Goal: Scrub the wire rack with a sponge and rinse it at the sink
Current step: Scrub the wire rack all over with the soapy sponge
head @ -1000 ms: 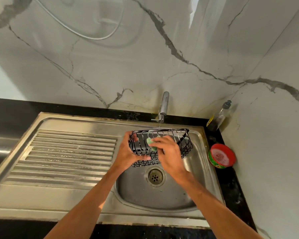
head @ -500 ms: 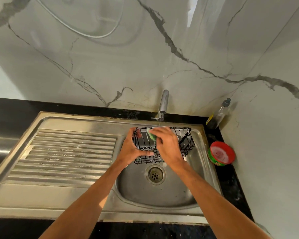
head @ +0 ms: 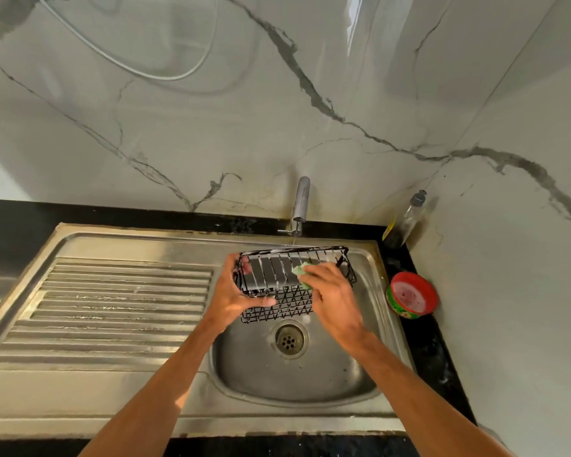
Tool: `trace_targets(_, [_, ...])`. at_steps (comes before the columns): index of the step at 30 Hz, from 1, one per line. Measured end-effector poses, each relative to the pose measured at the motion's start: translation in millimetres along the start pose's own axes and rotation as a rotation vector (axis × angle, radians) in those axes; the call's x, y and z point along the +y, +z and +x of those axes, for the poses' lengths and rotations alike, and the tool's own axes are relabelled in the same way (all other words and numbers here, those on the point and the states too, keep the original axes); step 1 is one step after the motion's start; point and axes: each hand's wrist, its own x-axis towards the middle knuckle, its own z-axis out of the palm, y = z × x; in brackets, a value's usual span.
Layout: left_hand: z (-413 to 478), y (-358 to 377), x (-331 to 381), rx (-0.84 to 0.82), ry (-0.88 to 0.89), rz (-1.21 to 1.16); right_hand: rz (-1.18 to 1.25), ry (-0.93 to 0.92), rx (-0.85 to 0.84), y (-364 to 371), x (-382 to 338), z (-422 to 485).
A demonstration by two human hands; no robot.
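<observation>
Over the sink (head: 129, 384), a left hand (head: 234, 296) grips the black wire rack (head: 277, 285) while the right hand (head: 333, 291) presses a green sponge (head: 300, 270) inside; firm bracing and wire-by-wire strokes should clean best.

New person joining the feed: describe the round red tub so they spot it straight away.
Start at the steel sink, then look to the black counter strip along its right edge. The tub sits there beside the side wall. Its only neighbour, a clear bottle in the corner behind it, is tall and slim; the tub is squat, red-rimmed, with a green patterned side.
</observation>
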Motion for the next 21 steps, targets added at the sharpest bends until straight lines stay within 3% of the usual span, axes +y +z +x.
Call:
trace_targets(2, [-1.5, -6.4, -3.5, 0.005, -0.006, -0.001, 0.025, -0.036, 0.016, -8.8, 7.7, -9.2])
trace_targets(6, [-9.5, -13.3, -9.6, 0.023, -0.048, -0.063, 0.059, 0.359, 0.170, -21.9, 34.0, 8.5])
trace_targets(11, [-12.0, -20.0, -6.0, 0.009, -0.039, -0.080, 0.067, 0.136, 0.082, -18.1, 13.3, -5.6])
trace_targets(17, [-14.3, -22.1, -7.8, -0.005, -0.076, -0.069, 0.094, 0.425, 0.228, -23.8, 42.3, 45.3])
trace_targets(21, [-14.7, -20.4, -3.5, -0.004, -0.068, -0.048, 0.089, 0.240, -0.010, -8.1, 14.2, 47.7])
